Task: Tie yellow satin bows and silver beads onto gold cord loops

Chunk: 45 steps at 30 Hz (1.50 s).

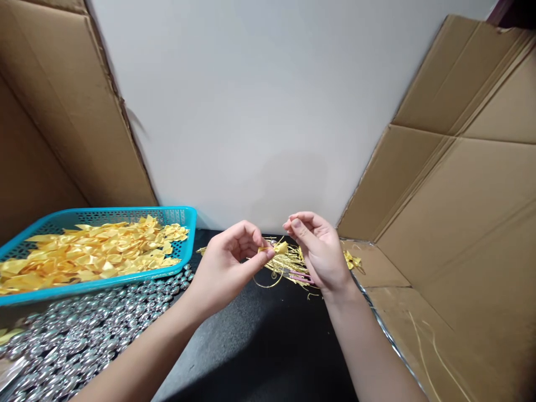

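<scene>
Between the thumb and forefinger of my left hand (pixel 234 259) is a small yellow ribbon bow (pixel 280 248). A thin gold wire tie (pixel 268 287) hangs in a loop just below those fingers. My right hand (pixel 320 245) is raised a little to the right of the bow, thumb and fingertips pinched together. A fine gold strand rises from the bow towards these fingertips, but whatever they pinch is too small to make out. Behind and below both hands lies a loose bundle of gold wire ties (pixel 293 259) on the black tabletop (pixel 251 340).
At left, a turquoise plastic basket (pixel 190 234) holds a heap of yellow ribbon pieces (pixel 104 248). Many shiny silver beads (pixel 100 324) cover the table before it. Another yellow bow (pixel 352 260) lies right of my right hand. Cardboard panels (pixel 456 223) flank a white wall (pixel 259 111).
</scene>
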Each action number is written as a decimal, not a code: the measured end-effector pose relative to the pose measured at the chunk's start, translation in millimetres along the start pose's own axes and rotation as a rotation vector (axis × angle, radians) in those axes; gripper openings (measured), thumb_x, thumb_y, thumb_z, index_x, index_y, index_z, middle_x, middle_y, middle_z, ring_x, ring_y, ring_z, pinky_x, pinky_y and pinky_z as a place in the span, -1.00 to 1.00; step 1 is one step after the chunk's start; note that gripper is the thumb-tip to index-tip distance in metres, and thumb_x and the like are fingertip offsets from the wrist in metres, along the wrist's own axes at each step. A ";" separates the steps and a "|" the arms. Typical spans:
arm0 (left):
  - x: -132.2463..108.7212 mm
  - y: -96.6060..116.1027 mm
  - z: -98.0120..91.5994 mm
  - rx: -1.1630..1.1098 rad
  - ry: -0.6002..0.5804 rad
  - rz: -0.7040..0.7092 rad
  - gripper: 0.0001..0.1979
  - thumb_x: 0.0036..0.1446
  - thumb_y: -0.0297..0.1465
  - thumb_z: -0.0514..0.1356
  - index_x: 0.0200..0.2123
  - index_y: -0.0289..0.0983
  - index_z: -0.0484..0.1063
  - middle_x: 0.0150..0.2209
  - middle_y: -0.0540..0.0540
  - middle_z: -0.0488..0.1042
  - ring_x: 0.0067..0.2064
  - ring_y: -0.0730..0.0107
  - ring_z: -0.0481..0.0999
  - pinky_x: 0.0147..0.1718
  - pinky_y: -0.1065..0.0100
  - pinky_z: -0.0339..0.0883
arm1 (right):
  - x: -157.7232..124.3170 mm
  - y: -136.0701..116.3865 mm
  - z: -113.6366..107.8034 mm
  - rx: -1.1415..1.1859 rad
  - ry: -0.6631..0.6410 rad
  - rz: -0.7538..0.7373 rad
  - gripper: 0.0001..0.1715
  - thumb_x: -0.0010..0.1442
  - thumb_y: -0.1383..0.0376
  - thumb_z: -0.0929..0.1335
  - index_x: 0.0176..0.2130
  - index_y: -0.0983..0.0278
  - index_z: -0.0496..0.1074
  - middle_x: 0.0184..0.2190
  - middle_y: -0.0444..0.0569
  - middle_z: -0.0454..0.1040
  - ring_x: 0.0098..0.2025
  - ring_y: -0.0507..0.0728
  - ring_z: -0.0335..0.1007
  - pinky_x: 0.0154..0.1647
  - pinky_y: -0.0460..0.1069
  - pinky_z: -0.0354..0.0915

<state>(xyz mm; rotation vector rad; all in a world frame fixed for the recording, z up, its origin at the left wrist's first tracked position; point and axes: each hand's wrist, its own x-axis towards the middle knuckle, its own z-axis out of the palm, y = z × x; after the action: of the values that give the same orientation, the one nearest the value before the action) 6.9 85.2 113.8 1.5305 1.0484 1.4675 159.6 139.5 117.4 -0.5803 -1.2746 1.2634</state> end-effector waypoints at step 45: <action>-10.7 -18.9 25.6 -0.124 -0.374 -0.075 -0.73 0.10 -0.48 0.23 -0.46 -0.22 0.13 -0.44 0.06 0.34 -0.38 0.48 0.30 -0.34 0.38 0.26 | 12.5 12.5 -4.3 0.205 0.120 0.107 -0.74 -0.12 0.25 0.55 -0.45 0.30 0.48 -0.56 -0.18 0.54 -0.50 -0.03 0.47 -0.33 -0.10 0.42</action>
<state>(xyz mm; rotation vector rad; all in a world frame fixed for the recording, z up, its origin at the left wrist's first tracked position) 31.3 82.9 90.8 1.5806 0.7691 1.1169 156.7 155.8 109.7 -0.5734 -1.0111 1.4077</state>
